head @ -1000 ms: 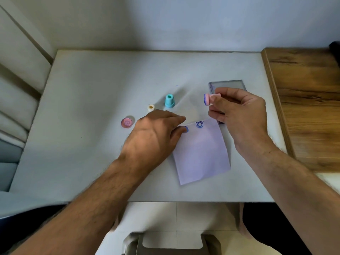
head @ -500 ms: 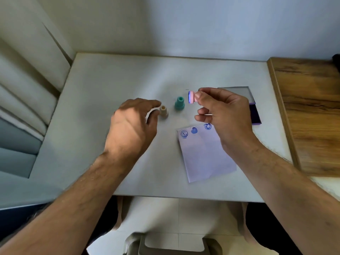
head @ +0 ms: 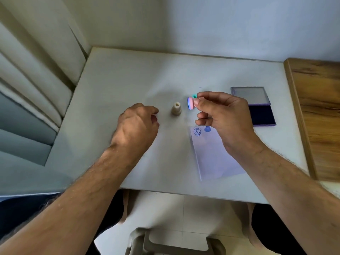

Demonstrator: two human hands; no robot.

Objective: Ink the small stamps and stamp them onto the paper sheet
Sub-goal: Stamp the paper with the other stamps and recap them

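My right hand [head: 223, 117] pinches a small pink stamp [head: 191, 103] above the table, its blue-inked face turned left. Behind it a teal stamp [head: 194, 96] is mostly hidden. A beige stamp [head: 176, 108] stands upright between my hands. My left hand [head: 138, 126] rests on the table left of the beige stamp, fingers curled around a small pink cap [head: 154, 118] that only just shows. The pale paper sheet [head: 213, 157] lies under my right wrist, with a blue ring print [head: 197, 131] and a blue blob print [head: 207, 129] at its top edge.
An open ink pad [head: 262, 115] with its raised lid [head: 249, 95] sits right of my right hand. The white table [head: 128, 76] meets a wooden surface [head: 318, 111] on the right, cushions [head: 31, 100] on the left and a wall behind. A chair [head: 165, 242] stands below the front edge.
My left hand left the paper and moved left past the beige stamp, closing over the pink cap. My right hand stayed raised with the pink stamp. The camera view shifted left.
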